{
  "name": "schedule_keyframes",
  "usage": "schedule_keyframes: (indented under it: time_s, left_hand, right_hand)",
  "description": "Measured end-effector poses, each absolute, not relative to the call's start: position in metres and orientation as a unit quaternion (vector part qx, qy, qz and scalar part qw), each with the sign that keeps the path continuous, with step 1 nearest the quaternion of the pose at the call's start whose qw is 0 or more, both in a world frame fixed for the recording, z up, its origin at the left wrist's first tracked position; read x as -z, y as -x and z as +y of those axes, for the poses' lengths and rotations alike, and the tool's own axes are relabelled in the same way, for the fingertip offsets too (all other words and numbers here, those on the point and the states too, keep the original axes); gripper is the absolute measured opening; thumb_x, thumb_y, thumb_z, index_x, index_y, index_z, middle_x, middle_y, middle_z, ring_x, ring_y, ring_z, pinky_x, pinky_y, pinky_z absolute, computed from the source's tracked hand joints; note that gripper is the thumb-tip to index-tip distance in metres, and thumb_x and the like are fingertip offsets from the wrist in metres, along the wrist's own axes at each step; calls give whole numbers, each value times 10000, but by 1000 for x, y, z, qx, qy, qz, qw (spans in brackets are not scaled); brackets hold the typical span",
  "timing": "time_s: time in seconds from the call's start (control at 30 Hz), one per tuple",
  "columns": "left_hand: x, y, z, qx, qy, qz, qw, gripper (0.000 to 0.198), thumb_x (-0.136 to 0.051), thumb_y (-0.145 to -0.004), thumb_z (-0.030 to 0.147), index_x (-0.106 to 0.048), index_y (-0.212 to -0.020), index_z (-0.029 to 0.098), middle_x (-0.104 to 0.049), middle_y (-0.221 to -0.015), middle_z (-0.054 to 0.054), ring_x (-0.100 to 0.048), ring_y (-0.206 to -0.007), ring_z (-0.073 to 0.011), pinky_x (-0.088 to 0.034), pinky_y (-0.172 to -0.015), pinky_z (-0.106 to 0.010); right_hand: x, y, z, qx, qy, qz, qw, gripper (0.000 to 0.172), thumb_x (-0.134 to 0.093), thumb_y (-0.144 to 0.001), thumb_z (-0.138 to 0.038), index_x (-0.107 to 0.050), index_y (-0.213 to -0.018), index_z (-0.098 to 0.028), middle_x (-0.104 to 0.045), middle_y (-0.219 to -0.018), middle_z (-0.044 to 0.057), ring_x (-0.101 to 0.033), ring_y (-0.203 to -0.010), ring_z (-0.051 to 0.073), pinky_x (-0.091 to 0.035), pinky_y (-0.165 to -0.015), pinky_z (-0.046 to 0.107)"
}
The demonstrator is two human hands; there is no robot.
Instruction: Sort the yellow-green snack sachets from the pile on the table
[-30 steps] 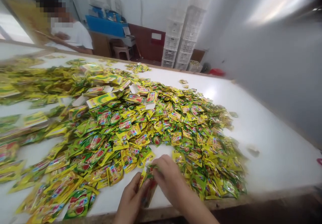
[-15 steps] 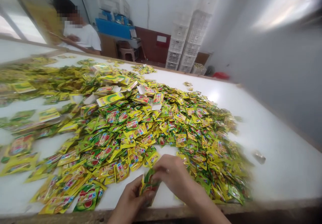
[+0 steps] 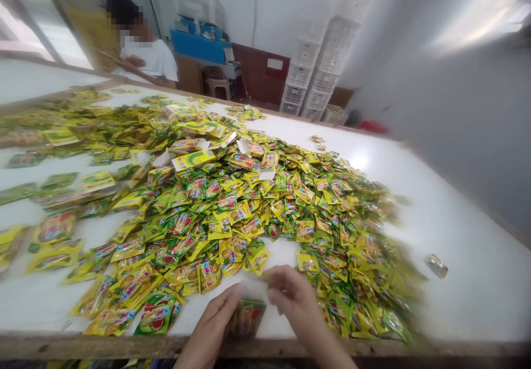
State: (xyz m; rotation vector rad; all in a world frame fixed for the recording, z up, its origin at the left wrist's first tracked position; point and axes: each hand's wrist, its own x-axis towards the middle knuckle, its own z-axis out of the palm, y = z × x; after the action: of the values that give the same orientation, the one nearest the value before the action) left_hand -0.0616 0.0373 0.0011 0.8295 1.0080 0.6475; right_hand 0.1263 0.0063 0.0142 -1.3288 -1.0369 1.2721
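A bunch of sachets (image 3: 246,319) is held by the half-closed left hand (image 3: 211,325) at the tabletop's near edge (image 3: 290,348) — the narrowly pinched right hand (image 3: 292,297) is blurred beside it.

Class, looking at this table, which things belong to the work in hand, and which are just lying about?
Work: left hand, right hand, sachet stack, yellow-green sachet heap.
Lying about: stacked white crates, pink stool, foil packet.
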Motion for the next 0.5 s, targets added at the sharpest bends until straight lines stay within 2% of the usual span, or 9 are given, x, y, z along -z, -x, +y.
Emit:
schedule_keyframes:
  time_s: [0.03, 0.1, 0.17, 0.23, 0.3, 0.4, 0.5]
  left_hand:
    - [-7, 61, 37, -284, -380, 449, 757, 359, -579, -878, 456, -697, -1121, 220, -694, -1182, -44, -543, -1204, -262, -370, -1074, -371]
    - [-19, 60, 39, -260, -414, 420, 764, 297, -639, -833, 403, -721, -1029, 194, -724, -1061, -53, -598, -1086, -269, -412, -1011, -371]
    - [-28, 60, 42, -251, -446, 424, 747, 202, -664, -794, 362, -723, -864, 182, -726, -869, -34, -629, -924, -248, -466, -884, -336]
    - [-28, 64, 45, -268, -460, 450, 717, 180, -651, -795, 356, -705, -809, 184, -702, -781, -15, -630, -845, -226, -483, -805, -307]
    - [-20, 69, 47, -297, -459, 486, 682, 216, -667, -794, 379, -722, -896, 198, -729, -868, -19, -644, -943, -239, -490, -871, -317]
    - [-1, 77, 49, -317, -480, 519, 632, 357, -742, -732, 430, -745, -1025, 227, -749, -1071, -36, -612, -1143, -272, -451, -1022, -350]
    - [11, 79, 50, -330, -518, 520, 593, 362, -751, -722, 440, -749, -1031, 251, -756, -1080, -25, -642, -1110, -273, -500, -985, -339]
  right_hand:
    - [-7, -123, 5, -570, 534, -377, 498, 163, -692, -796, -279, -633, -934, -214, -547, -686, -40, -452, -493, 92, -373, -420, 187]
    - [2, -117, 2, -615, 510, -338, 498, 167, -716, -751, -255, -620, -877, -205, -497, -626, -69, -348, -424, 61, -296, -367, 168]
    - [4, -111, 3, -581, 521, -368, 505, 135, -728, -739, -220, -664, -855, -199, -535, -657, -51, -385, -460, 60, -321, -400, 163]
    - [1, -107, 6, -524, 533, -420, 515, 156, -753, -740, -242, -732, -891, -209, -589, -733, -14, -469, -534, 78, -377, -447, 170]
    - [-3, -107, 11, -505, 528, -450, 513, 195, -732, -790, -342, -772, -942, -227, -630, -805, 24, -531, -584, 103, -426, -471, 189]
    - [-3, -107, 20, -525, 528, -441, 501, 298, -679, -831, -476, -796, -887, -208, -643, -740, 35, -546, -553, 110, -442, -457, 200]
    - [2, -105, 27, -549, 542, -393, 501, 365, -776, -711, -517, -787, -852, -180, -618, -632, 1, -534, -516, 104, -460, -471, 202]
